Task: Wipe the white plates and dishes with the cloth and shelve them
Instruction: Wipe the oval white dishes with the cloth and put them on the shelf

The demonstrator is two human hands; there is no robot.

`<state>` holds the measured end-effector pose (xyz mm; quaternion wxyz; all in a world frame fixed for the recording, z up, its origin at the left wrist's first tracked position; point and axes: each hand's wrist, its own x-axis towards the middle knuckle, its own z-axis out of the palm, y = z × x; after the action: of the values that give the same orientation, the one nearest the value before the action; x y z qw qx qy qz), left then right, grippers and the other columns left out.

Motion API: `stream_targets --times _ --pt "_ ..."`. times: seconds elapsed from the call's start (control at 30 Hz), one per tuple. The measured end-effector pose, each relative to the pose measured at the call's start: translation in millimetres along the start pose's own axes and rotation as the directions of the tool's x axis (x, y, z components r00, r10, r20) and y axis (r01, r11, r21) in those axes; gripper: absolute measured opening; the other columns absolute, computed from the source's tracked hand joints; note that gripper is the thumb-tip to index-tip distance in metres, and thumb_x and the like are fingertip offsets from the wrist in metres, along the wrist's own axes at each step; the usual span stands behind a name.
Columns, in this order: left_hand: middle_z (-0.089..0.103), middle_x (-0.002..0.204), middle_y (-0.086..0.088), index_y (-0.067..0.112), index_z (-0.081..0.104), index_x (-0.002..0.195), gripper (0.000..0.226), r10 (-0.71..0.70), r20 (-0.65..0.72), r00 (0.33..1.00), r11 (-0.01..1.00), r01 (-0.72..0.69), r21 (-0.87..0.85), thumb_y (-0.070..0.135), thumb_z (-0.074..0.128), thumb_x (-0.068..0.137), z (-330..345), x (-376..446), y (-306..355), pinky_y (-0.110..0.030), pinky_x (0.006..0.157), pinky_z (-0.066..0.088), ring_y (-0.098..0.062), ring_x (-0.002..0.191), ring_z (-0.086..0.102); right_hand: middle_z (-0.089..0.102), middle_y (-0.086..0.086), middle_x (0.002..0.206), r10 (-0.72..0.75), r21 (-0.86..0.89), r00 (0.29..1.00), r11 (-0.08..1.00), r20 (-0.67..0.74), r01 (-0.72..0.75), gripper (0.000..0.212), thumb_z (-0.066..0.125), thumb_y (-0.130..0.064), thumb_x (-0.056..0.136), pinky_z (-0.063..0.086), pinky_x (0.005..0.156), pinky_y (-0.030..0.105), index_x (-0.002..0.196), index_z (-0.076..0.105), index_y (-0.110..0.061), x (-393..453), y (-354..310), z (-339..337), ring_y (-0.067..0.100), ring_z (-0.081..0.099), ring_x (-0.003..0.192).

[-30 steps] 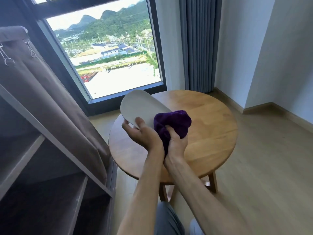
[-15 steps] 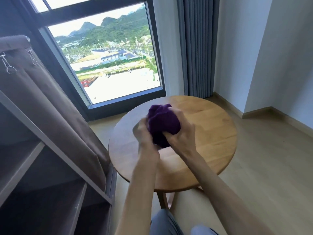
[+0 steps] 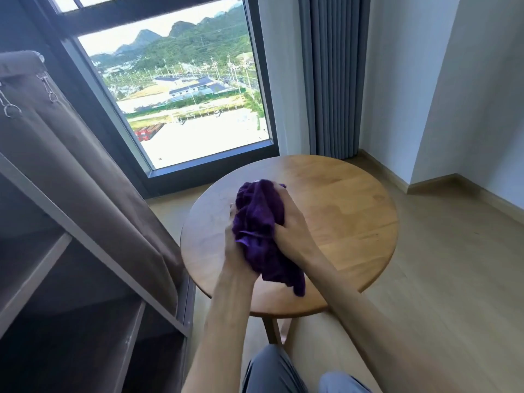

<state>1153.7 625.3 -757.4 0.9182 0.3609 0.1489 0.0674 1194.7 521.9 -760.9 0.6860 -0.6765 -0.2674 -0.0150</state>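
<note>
Purple cloth [image 3: 262,231] is held bunched between both hands above the round wooden table [image 3: 340,217], over its left half. Long axis of the bundle runs from upper left, away from the person, down toward the lower right, where a loose tail hangs near the table's front edge. Fabric is seen as soft, plush, deeply creased (terry-like nap). Left hand [image 3: 236,251] is pressed against the cloth's left side, its fingers mostly hidden behind folds; right hand [image 3: 292,231] is closed on the right side, fingers curled into the fabric. No plate can be made out inside the bundle. Table top is smooth, warm-toned planked wood. An open fabric-covered shelf unit [image 3: 71,279] stands at left, just beside the table.
</note>
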Motion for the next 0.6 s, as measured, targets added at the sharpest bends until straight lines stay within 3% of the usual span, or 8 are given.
stream_targets --times 0.07,0.1,0.17,0.23,0.33,0.43,0.53,0.6 --pt "0.078 0.107 -0.011 0.015 0.082 0.104 0.061 -0.014 -0.035 0.999 1.0 0.014 0.002 0.053 0.036 0.104 -2 0 -13 -0.036 0.074 0.063 -0.027 0.094 0.076 0.053 -0.003 0.133 0.016 -0.126 0.997 0.992 -0.069 -0.024 0.064 0.064 -0.036 0.094 0.044 0.107 0.037 0.152 0.038 -0.037 8 2 10 0.021 0.053 0.123" --pt "0.077 0.111 -0.011 0.015 0.078 0.113 0.057 0.002 -0.053 0.999 1.0 -0.001 0.017 0.053 0.036 0.104 -2 1 -16 -0.036 0.077 0.063 -0.027 0.099 0.075 0.054 -0.001 0.132 -0.009 -0.174 0.994 0.985 -0.109 -0.01 0.062 0.063 -0.035 0.094 0.045 0.106 0.04 0.151 0.039 -0.038 14 3 12 0.023 0.053 0.121" --pt "0.07 0.129 -0.014 0.014 0.066 0.134 0.062 0.038 -0.013 0.999 0.999 -0.038 0.03 0.06 0.043 0.099 3 -3 -21 -0.043 0.1 0.055 -0.031 0.121 0.065 0.058 0.003 0.127 -0.066 -0.276 0.983 0.961 -0.172 0.016 0.051 0.063 -0.035 0.094 0.046 0.1 0.045 0.143 0.049 -0.035 30 4 12 0.024 0.053 0.114" --pt "0.063 0.139 -0.018 0.013 0.058 0.144 0.071 0.07 0.029 0.997 0.994 -0.072 0.077 0.063 0.047 0.095 5 -8 -25 -0.05 0.114 0.043 -0.035 0.133 0.057 0.062 0.004 0.119 -0.025 -0.286 0.98 0.958 -0.199 -0.033 0.041 0.063 -0.036 0.095 0.049 0.095 0.045 0.135 0.055 -0.035 48 2 9 0.022 0.055 0.107" --pt "0.066 0.135 -0.018 0.018 0.064 0.138 0.047 0.184 0.117 0.976 0.961 -0.204 0.187 0.041 0.063 0.096 1 -13 -28 -0.052 0.107 0.05 -0.037 0.125 0.062 0.068 -0.003 0.096 0.055 -0.224 0.978 0.969 -0.201 -0.101 0.022 0.057 -0.043 0.092 0.052 0.081 0.041 0.11 0.063 -0.032 74 -5 4 0.017 0.063 0.089" --pt "0.07 0.124 -0.018 0.026 0.074 0.123 0.037 0.26 0.13 0.957 0.945 -0.28 0.171 0.017 0.064 0.088 -4 -19 -24 -0.055 0.1 0.054 -0.036 0.111 0.067 0.067 -0.009 0.081 0.16 -0.164 0.971 0.968 -0.178 -0.19 0.023 0.048 -0.048 0.083 0.05 0.076 0.039 0.086 0.061 -0.029 93 -7 -6 0.015 0.063 0.08" --pt "0.067 0.123 -0.021 0.02 0.069 0.13 0.042 0.287 0.136 0.948 0.945 -0.303 0.122 0.015 0.063 0.089 -7 -20 -20 -0.056 0.098 0.055 -0.038 0.11 0.066 0.074 -0.004 0.097 0.285 0.002 0.951 0.958 -0.116 -0.287 0.023 0.055 -0.043 0.083 0.054 0.097 0.046 0.094 0.07 -0.029 97 7 -14 0.02 0.068 0.097" --pt "0.067 0.125 -0.02 0.019 0.065 0.134 0.041 0.311 0.101 0.945 0.937 -0.323 0.13 0.02 0.061 0.093 -4 -20 -22 -0.054 0.097 0.055 -0.036 0.11 0.066 0.074 -0.002 0.1 0.312 0.045 0.94 0.95 -0.141 -0.309 0.021 0.058 -0.041 0.09 0.054 0.098 0.048 0.1 0.071 -0.027 88 16 -12 0.021 0.069 0.098"
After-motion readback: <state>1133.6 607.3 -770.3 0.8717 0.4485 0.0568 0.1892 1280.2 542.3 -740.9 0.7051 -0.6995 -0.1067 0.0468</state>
